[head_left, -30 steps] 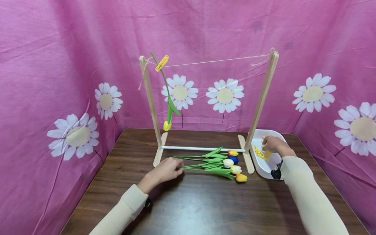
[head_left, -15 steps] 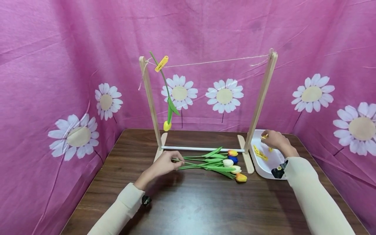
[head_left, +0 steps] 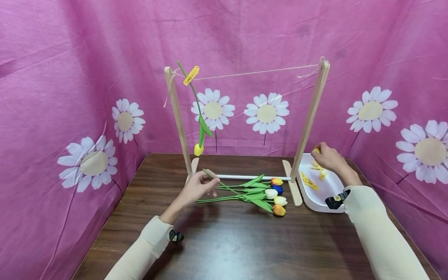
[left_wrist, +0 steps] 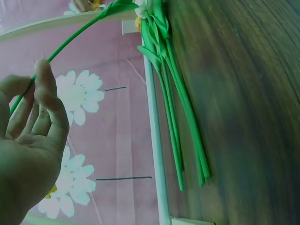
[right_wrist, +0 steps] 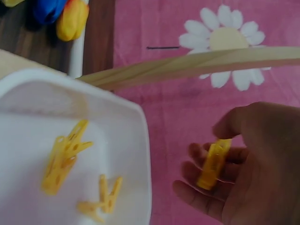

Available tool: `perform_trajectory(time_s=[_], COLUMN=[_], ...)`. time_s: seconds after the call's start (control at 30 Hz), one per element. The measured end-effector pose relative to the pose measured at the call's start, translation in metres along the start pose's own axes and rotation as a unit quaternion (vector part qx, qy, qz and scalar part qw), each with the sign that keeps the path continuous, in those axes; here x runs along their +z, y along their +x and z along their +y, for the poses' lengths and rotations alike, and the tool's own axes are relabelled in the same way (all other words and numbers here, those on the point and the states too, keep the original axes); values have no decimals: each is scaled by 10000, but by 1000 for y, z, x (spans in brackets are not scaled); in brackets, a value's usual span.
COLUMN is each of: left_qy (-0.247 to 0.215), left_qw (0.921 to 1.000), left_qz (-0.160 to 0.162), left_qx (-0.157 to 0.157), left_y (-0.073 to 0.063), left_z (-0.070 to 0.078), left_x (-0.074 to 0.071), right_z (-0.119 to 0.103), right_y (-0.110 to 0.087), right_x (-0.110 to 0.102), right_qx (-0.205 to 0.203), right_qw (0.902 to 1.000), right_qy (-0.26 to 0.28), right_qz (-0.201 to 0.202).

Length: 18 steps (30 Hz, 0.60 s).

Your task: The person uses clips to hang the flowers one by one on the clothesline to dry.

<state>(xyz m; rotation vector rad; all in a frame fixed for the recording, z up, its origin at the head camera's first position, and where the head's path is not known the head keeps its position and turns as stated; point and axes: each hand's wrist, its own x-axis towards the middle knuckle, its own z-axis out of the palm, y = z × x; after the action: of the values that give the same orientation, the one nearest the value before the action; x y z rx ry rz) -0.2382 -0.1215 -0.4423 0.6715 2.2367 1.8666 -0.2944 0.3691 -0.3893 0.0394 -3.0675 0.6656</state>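
My left hand pinches the green stem of an artificial tulip between thumb and fingertips, its cut end raised off the table. Which bloom belongs to this stem is hard to tell among the others. Several tulips lie together, with orange-yellow, blue and white heads pointing right. In the right wrist view, my right hand holds a yellow clothespin between thumb and fingers. It hovers over the back of a white tray, where more yellow clothespins lie.
A wooden frame stands on the brown table, with a string between its posts. A yellow tulip hangs head down at the string's left, clipped by a yellow clothespin. Pink flowered cloth surrounds the table.
My left hand has taken hold of one stem and raised its end. The orange-yellow head in front has shifted left. My right hand has lifted a clothespin up from the tray.
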Motion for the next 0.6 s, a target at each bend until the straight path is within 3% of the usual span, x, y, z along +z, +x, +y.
perform_trajectory(time_s=[0.17, 0.3, 0.4, 0.6], left_qy=[-716, -1154, -1274, -1342], left_qw=[9949, 9887, 9881, 9898], left_qz=[-345, -561, -450, 132], left_qx=[622, 779, 737, 456], left_y=[5, 9, 11, 14], left_z=[2, 5, 10, 16], left_x=[5, 10, 13, 17], right_z=[-16, -28, -36, -53], right_y=[-3, -6, -9, -17], right_x=[-8, -14, -18, -27], right_qx=[70, -149, -409, -685], right_qw=[9986, 9960, 9930, 9836], right_qy=[445, 709, 805, 868], right_qz=[271, 523, 767, 1426])
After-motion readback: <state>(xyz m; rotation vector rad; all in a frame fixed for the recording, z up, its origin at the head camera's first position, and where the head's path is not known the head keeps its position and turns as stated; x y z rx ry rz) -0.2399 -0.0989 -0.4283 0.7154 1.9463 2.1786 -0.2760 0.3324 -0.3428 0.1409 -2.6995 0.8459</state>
